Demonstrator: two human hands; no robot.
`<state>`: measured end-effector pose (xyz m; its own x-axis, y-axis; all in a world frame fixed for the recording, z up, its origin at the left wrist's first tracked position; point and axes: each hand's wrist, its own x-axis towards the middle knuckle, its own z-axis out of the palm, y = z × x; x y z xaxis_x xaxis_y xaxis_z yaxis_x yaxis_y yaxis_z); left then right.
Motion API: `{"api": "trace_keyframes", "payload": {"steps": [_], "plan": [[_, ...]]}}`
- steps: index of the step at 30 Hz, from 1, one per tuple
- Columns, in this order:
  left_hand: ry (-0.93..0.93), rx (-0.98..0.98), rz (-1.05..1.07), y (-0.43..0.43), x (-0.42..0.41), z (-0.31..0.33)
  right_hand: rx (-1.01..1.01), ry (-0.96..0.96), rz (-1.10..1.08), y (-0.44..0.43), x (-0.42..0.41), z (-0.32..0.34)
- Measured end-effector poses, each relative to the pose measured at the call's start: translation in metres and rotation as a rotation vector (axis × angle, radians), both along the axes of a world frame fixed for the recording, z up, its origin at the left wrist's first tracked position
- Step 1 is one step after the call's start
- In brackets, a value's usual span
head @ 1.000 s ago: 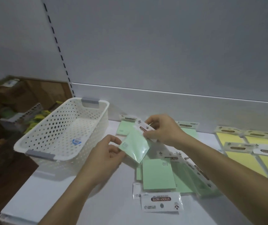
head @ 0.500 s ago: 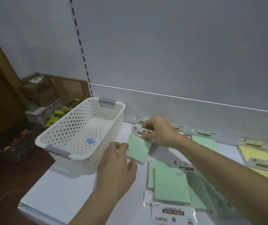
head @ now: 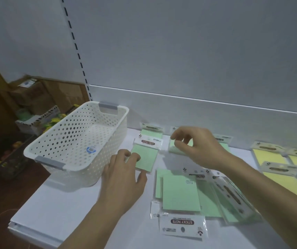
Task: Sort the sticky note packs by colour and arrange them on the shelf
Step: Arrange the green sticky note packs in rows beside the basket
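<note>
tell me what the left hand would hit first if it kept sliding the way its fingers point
Likely the flat green sticky note pack that the left hand fingertips already touch; beyond it, another green pack by the back wall.

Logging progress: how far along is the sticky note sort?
Done: white perforated basket is empty; yellow packs are grouped right. In hand: left hand settles a green pack; right hand hovers empty. Left: the loose green pile needs straightening.
</note>
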<state>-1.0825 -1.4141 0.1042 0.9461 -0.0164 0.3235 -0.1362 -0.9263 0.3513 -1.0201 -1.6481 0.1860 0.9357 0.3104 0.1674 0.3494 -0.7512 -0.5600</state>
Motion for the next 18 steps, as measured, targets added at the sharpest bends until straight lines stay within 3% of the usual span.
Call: {"api": "trace_keyframes", "payload": {"steps": [5, 13, 18], "plan": [[-0.015, 0.008, 0.012, 0.002, 0.002, -0.003, -0.079, 0.062, 0.09, -0.036, -0.056, -0.015], [0.0, -0.002, 0.008, -0.001, 0.001, 0.001, 0.037, -0.133, 0.146, -0.04, -0.092, -0.037], [-0.068, -0.125, -0.093, 0.003, -0.006, 0.01, -0.227, -0.057, 0.235, -0.027, -0.101, -0.035]]}}
